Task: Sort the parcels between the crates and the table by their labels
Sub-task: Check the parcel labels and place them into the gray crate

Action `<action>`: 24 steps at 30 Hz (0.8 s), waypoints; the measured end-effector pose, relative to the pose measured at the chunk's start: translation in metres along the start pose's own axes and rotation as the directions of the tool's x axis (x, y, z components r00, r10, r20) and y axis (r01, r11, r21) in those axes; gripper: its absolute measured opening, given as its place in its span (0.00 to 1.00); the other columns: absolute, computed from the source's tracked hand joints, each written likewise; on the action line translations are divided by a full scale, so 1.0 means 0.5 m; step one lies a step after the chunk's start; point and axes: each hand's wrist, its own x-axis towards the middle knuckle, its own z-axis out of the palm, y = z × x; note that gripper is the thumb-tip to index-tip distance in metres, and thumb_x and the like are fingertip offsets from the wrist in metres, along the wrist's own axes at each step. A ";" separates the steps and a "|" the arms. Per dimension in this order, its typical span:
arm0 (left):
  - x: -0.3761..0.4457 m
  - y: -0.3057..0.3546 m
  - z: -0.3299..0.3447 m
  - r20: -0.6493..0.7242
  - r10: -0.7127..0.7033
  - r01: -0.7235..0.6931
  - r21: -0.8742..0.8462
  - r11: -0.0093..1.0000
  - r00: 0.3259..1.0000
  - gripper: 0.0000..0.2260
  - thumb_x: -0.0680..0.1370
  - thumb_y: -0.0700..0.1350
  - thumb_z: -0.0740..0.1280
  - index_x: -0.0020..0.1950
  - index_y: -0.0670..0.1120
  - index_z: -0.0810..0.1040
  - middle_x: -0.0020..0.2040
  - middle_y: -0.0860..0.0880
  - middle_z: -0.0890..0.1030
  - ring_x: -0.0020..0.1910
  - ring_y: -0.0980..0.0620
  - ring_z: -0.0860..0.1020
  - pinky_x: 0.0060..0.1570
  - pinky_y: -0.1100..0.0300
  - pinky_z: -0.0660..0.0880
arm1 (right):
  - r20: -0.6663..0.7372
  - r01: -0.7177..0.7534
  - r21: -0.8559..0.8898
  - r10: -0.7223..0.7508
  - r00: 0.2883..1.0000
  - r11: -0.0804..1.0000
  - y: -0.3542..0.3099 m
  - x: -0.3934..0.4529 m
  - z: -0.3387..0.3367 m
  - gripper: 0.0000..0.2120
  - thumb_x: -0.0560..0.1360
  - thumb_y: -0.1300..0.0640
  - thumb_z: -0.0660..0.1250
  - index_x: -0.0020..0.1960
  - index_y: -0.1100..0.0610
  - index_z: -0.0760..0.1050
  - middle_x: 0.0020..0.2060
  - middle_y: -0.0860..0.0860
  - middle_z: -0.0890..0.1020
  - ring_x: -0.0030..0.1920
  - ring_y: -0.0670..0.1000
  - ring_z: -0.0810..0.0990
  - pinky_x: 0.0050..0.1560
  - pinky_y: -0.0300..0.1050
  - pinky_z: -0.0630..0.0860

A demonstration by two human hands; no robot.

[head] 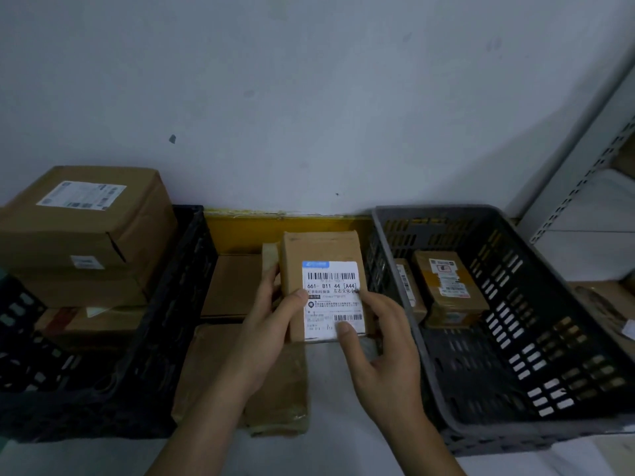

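I hold a small brown cardboard parcel upright between the two crates, its white barcode label facing me. My left hand grips its left side, thumb on the label's edge. My right hand holds its right lower corner, thumb on the label's bottom. A black crate on the left is piled with large brown boxes. A grey crate on the right contains two small labelled parcels.
Under my hands on the table lie flat brown parcels and another box behind them. A yellow edge runs along the white wall. A metal shelf upright stands at the far right, with a parcel below it.
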 end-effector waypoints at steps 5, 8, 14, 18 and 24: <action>0.031 0.013 0.072 0.143 -0.003 -0.003 0.039 0.999 0.990 0.34 0.79 0.54 0.75 0.79 0.72 0.62 0.69 0.59 0.82 0.64 0.56 0.83 0.67 0.44 0.79 | 0.028 -0.029 -0.269 0.038 0.999 0.963 -0.008 0.009 -0.065 0.42 0.70 0.24 0.69 0.76 0.44 0.66 0.76 0.41 0.64 0.74 0.41 0.67 0.64 0.34 0.71; 0.047 0.020 0.144 0.225 -0.007 -0.005 0.054 0.999 0.974 0.37 0.80 0.52 0.75 0.82 0.68 0.58 0.70 0.59 0.80 0.67 0.57 0.81 0.70 0.47 0.77 | -0.055 -0.084 -0.418 0.067 0.996 0.904 -0.007 0.015 -0.117 0.50 0.65 0.19 0.67 0.77 0.48 0.64 0.77 0.46 0.64 0.76 0.48 0.67 0.65 0.48 0.76; 0.079 0.020 0.269 0.400 0.036 -0.136 0.224 0.965 0.916 0.38 0.82 0.60 0.70 0.86 0.62 0.53 0.79 0.61 0.68 0.76 0.58 0.70 0.77 0.53 0.67 | -0.110 -0.184 -0.536 0.148 0.983 0.824 0.033 0.048 -0.228 0.49 0.64 0.19 0.66 0.76 0.48 0.64 0.70 0.47 0.70 0.65 0.49 0.75 0.55 0.48 0.80; 0.119 -0.009 0.319 0.344 0.080 -0.259 0.514 0.818 0.936 0.36 0.82 0.68 0.61 0.87 0.58 0.54 0.84 0.54 0.61 0.81 0.51 0.63 0.76 0.53 0.64 | -0.128 -0.210 -0.555 0.167 0.978 0.805 0.111 0.109 -0.284 0.48 0.65 0.22 0.70 0.77 0.45 0.64 0.72 0.48 0.70 0.65 0.49 0.74 0.57 0.52 0.82; 0.188 -0.093 0.378 0.178 0.109 -0.207 0.897 0.390 0.978 0.38 0.84 0.69 0.56 0.87 0.56 0.43 0.88 0.49 0.42 0.86 0.44 0.42 0.84 0.39 0.49 | -0.046 -0.212 -0.616 0.234 0.971 0.758 0.267 0.250 -0.310 0.49 0.67 0.23 0.72 0.79 0.45 0.62 0.74 0.52 0.69 0.69 0.55 0.73 0.62 0.54 0.80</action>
